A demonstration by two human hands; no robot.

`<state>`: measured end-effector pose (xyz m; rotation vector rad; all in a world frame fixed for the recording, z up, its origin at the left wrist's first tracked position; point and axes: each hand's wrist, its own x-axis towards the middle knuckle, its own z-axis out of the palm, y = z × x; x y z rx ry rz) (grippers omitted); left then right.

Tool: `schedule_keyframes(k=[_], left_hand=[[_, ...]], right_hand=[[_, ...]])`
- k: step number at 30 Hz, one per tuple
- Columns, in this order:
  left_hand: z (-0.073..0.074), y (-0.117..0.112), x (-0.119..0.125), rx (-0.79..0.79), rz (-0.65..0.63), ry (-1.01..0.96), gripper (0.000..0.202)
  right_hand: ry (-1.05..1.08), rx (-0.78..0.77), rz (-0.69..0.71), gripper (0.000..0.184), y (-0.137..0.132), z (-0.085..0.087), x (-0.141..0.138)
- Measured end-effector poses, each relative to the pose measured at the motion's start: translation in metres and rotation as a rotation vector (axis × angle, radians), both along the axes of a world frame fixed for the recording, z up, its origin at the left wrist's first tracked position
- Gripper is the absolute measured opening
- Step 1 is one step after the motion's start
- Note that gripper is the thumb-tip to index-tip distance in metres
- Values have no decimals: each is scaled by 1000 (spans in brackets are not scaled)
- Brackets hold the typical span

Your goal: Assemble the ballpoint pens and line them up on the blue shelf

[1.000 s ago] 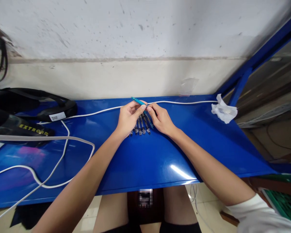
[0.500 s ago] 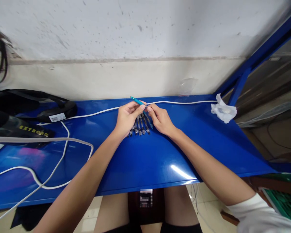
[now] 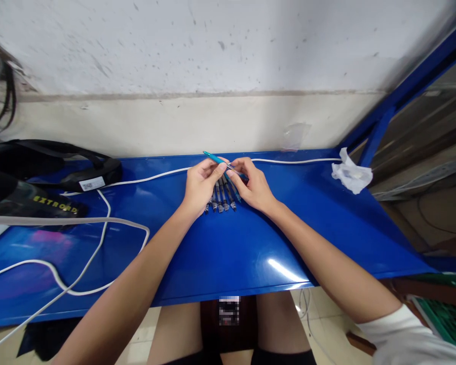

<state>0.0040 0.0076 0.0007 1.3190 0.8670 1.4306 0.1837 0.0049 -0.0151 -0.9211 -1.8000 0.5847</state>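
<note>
My left hand (image 3: pixel 202 183) is closed, pinching a teal pen (image 3: pixel 213 157) between thumb and fingers, its back end pointing up and left. From the other side my right hand (image 3: pixel 254 186) grips the pen's front part. Between the hands a thin greyish length of it shows, and a dark blue piece (image 3: pixel 243 177) sits in the right fingers. Whether the pen is in one piece I cannot tell. Below the hands several dark clear-ended pens (image 3: pixel 221 197) lie side by side on the blue table (image 3: pixel 228 248), partly covered by the left hand.
A white cable (image 3: pixel 152 177) runs along the table behind the hands, and more white cable (image 3: pixel 102 243) loops at the left. Black headgear with straps (image 3: pixel 95 170) and a dark item with yellow lettering (image 3: pixel 57 205) lie there. Crumpled white tissue (image 3: pixel 351 175) sits at the right.
My right fingers have shifted and opened out slightly around the pen's front, so more of the greyish length and the dark blue piece shows. My left hand keeps its hold.
</note>
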Motion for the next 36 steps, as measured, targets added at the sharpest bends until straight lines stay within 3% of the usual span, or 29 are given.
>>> schedule_keyframes(k=[4, 11, 20, 31, 36], left_hand=[[-3, 3, -1, -19, 82, -53, 30], [-8, 5, -2, -71, 22, -83, 26], [-4, 8, -4, -113, 147, -178, 23], [-1, 8, -7, -156, 109, -304, 19], [-4, 10, -10, -198, 118, -310, 23]], right_hand=[[30, 26, -66, 29, 0, 0, -1], [14, -77, -3, 46, 0, 4, 2], [60, -43, -109, 37, -1, 2, 0], [174, -148, 57, 38, -1, 4, 1], [173, -135, 31, 37, -3, 4, -1]])
